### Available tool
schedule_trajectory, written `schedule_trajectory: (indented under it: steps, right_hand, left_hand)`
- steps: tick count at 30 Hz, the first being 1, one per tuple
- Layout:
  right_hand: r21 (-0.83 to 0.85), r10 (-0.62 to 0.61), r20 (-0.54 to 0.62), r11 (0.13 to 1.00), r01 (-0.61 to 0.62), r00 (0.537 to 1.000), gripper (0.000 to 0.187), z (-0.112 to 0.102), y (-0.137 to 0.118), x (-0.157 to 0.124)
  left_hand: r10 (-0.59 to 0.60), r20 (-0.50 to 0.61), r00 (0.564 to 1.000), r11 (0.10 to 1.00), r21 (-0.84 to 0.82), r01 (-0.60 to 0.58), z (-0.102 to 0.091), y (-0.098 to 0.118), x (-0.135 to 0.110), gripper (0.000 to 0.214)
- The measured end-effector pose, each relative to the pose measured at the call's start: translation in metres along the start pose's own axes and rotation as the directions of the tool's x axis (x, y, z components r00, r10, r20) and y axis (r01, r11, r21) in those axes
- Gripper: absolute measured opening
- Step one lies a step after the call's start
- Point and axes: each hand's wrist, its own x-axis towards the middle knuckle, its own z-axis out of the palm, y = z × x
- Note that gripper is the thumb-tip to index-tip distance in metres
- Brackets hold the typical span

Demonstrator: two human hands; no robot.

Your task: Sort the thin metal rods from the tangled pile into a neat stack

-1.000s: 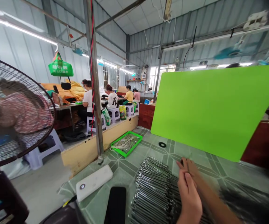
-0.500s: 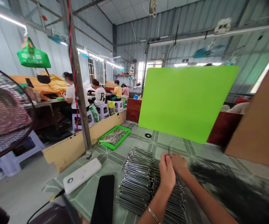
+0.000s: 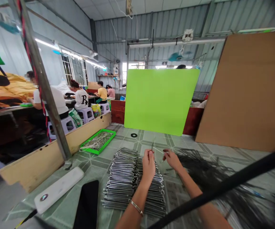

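My left hand (image 3: 149,165), a bracelet on its wrist, is closed above the pile, pinching a thin dark strip (image 3: 152,146) that sticks up from its fingertips. To its right, my right hand (image 3: 172,159) has thumb and fingers pinched together; whatever is between them is too small to make out. Beneath and left of the left hand lie thin metal rods (image 3: 121,178), stacked side by side in two rows, partly covered by my forearm. Beside the right hand spreads a loose heap of thin dark strips (image 3: 194,165), blurred towards the right.
A green tray (image 3: 114,135) of small metal pieces stands at the back left, near a black ring (image 3: 134,135). A white power bank (image 3: 58,190) and a black phone (image 3: 86,205) lie at front left. A green board (image 3: 161,101) and cardboard (image 3: 244,95) stand behind. A blurred black bar (image 3: 223,184) crosses my right forearm.
My hands, together before, are now apart, the right one drawn off to the right. The view has turned right, and the black bar has come into sight.
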Motion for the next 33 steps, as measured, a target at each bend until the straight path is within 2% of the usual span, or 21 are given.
schedule_trajectory:
  steps: [1,2,3,4,5,6,8,10,12,15,16,18,22,25,33]
  right_hand:
    - [0.198,-0.001,0.013,0.98,-0.002,1.0,0.035,-0.005,0.002,-0.007]
    - [0.433,-0.002,0.03,0.902,-0.012,1.0,0.037,-0.009,0.003,-0.015]
    - [0.657,-0.005,0.052,0.753,-0.03,0.999,0.038,-0.014,0.004,-0.023]
    - [0.823,-0.012,0.074,0.566,-0.054,0.997,0.04,-0.018,0.005,-0.032]
    - [0.914,-0.016,0.092,0.399,-0.078,0.996,0.041,-0.021,0.005,-0.041]
    - [0.949,-0.014,0.102,0.301,-0.093,0.995,0.041,-0.025,0.005,-0.049]
    - [0.969,0.018,0.075,0.235,-0.077,0.997,0.041,-0.032,0.008,-0.062]
    - [0.965,0.063,0.009,0.261,-0.025,0.998,0.041,-0.038,0.014,-0.073]
    - [0.949,0.096,-0.051,0.313,0.018,0.994,0.04,-0.042,0.023,-0.08]
    - [0.912,0.11,-0.101,0.407,0.048,0.989,0.038,-0.047,0.035,-0.085]
    - [0.893,0.104,-0.119,0.446,0.06,0.987,0.038,-0.047,0.037,-0.086]
    - [0.851,0.093,-0.163,0.516,0.093,0.982,0.037,-0.049,0.04,-0.086]
    - [0.785,0.074,-0.252,0.598,0.159,0.965,0.034,-0.049,0.046,-0.083]
    - [0.753,0.047,-0.258,0.635,0.17,0.965,0.037,-0.049,0.051,-0.081]
    - [0.787,0.056,-0.249,0.593,0.169,0.967,0.039,-0.05,0.054,-0.081]
  left_hand:
    - [0.016,0.005,1.0,1.0,0.026,-0.016,0.0,0.001,-0.001,0.031]
    - [0.03,0.011,0.999,0.998,0.054,-0.03,0.0,0.002,-0.002,0.031]
    - [0.042,0.018,0.999,0.996,0.08,-0.044,0.001,0.003,-0.002,0.031]
    - [0.053,0.027,0.998,0.993,0.106,-0.056,0.001,0.003,-0.003,0.03]
    - [0.065,0.037,0.997,0.989,0.133,-0.069,0.002,0.004,-0.004,0.03]
    - [0.077,0.051,0.996,0.983,0.16,-0.085,0.002,0.005,-0.005,0.03]
    - [0.104,0.085,0.991,0.969,0.214,-0.12,0.001,0.007,-0.007,0.029]
    - [0.125,0.131,0.983,0.953,0.261,-0.156,-0.003,0.009,-0.008,0.028]
    - [0.17,0.243,0.955,0.891,0.377,-0.255,-0.007,0.01,-0.007,0.026]
    - [0.235,0.454,0.86,0.664,0.571,-0.483,-0.015,0.011,-0.005,0.025]
    - [0.246,0.494,0.834,0.593,0.604,-0.533,-0.016,0.011,-0.004,0.025]
    - [0.268,0.508,0.818,0.53,0.632,-0.566,-0.018,0.01,-0.003,0.025]
    - [0.296,0.507,0.809,0.512,0.631,-0.583,-0.018,0.009,-0.003,0.023]
    - [0.298,0.528,0.795,0.512,0.615,-0.6,-0.017,0.009,-0.004,0.023]
    - [0.271,0.557,0.785,0.526,0.597,-0.606,-0.015,0.012,-0.008,0.025]
